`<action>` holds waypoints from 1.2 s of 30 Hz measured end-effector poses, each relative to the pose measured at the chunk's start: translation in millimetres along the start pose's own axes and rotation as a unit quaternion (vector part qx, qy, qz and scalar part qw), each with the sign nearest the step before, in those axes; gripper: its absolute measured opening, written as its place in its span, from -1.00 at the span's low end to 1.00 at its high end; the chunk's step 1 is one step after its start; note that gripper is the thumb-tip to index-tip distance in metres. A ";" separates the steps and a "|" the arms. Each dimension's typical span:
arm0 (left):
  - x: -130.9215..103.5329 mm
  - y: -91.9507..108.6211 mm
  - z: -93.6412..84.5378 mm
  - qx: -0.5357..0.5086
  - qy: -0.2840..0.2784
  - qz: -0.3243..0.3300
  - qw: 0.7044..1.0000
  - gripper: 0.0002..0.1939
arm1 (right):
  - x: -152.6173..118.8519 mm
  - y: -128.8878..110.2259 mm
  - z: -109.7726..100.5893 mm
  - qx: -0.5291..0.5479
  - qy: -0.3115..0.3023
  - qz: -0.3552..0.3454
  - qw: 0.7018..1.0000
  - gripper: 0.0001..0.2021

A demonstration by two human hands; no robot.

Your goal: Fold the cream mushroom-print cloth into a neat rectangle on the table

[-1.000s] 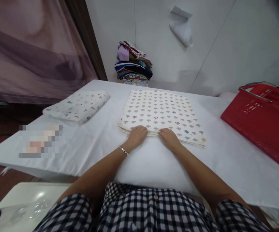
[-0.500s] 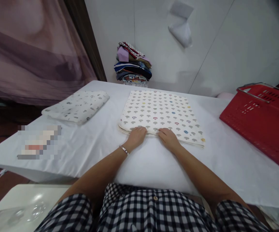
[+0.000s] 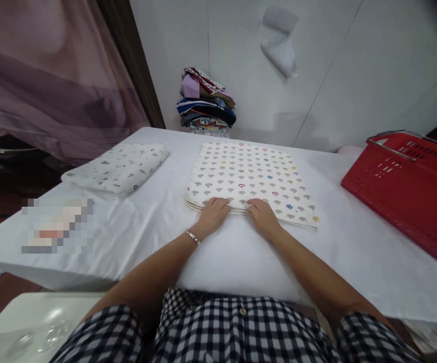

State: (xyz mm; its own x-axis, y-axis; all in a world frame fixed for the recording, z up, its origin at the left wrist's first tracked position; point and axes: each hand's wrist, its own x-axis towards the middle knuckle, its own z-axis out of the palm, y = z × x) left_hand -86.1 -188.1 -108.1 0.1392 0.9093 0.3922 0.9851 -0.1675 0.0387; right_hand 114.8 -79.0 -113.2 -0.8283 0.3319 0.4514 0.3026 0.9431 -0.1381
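A cream cloth printed with grey and coloured mushrooms lies flat on the white-covered table, folded in several layers. My left hand grips its near edge left of the middle, fingers on top and thumb toward the edge. Close by on the right, my right hand grips the same edge in the same way. Both thumbs are partly hidden. To the left lies another folded white cloth with small grey prints, apart from my hands.
A red plastic basket with metal handles stands on the table's right side. A blurred-out flat object lies at the left. Behind the table rises a pile of folded clothes by the wall. A white stool is at lower left.
The view has shifted slightly. Both hands keep their places on the cloth's near edge, and the cloth lies as before.
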 end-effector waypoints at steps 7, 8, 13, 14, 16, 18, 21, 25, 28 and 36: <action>-2.4 -1.2 -3.2 0.034 0.005 0.044 0.998 -0.69 | -3.2 -1.6 0.4 -0.003 -0.007 -0.009 1.000 -0.76; -2.5 -2.0 -3.3 0.034 0.002 0.049 0.998 -0.68 | -2.8 -1.3 1.1 0.001 -0.010 -0.005 1.000 -0.76; -0.8 -3.0 -5.6 0.013 -0.024 0.038 0.999 -0.76 | -0.6 1.0 4.5 0.015 -0.038 0.016 0.999 -0.76; 0.0 -2.1 -6.2 0.008 -0.028 0.036 0.999 -0.78 | -0.5 1.4 5.0 0.018 -0.041 0.017 0.999 -0.77; 1.5 0.8 -6.5 0.000 -0.030 0.031 0.999 -0.80 | -0.7 1.8 5.3 0.028 -0.038 0.016 0.999 -0.78; 2.9 4.1 -5.1 -0.003 -0.025 0.021 0.999 -0.78 | -1.2 1.8 5.1 0.036 -0.029 0.014 0.999 -0.80; 4.4 7.4 -0.8 0.013 -0.010 0.020 1.000 -0.73 | -1.8 1.6 4.4 0.028 -0.020 0.009 0.999 -0.80; 3.8 7.8 2.2 0.038 0.020 0.032 0.999 -0.76 | -4.3 2.7 6.0 0.012 -0.023 -0.011 1.000 -0.78; 2.6 6.8 1.5 0.049 0.020 0.042 0.998 -0.78 | -7.3 5.1 10.6 -0.002 -0.011 -0.022 1.000 -0.80; 3.4 1.6 5.9 0.071 0.019 0.050 0.996 -0.77 | -2.5 4.3 7.0 -0.081 -0.063 -0.005 0.995 -0.76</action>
State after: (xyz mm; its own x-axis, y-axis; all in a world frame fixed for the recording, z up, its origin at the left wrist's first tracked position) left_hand -83.4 -183.0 -112.1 0.2357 0.8754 0.4220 0.9713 -0.1984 -0.1311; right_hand 114.8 -75.6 -121.2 -0.8808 0.3330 0.3366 0.3580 0.9336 0.0133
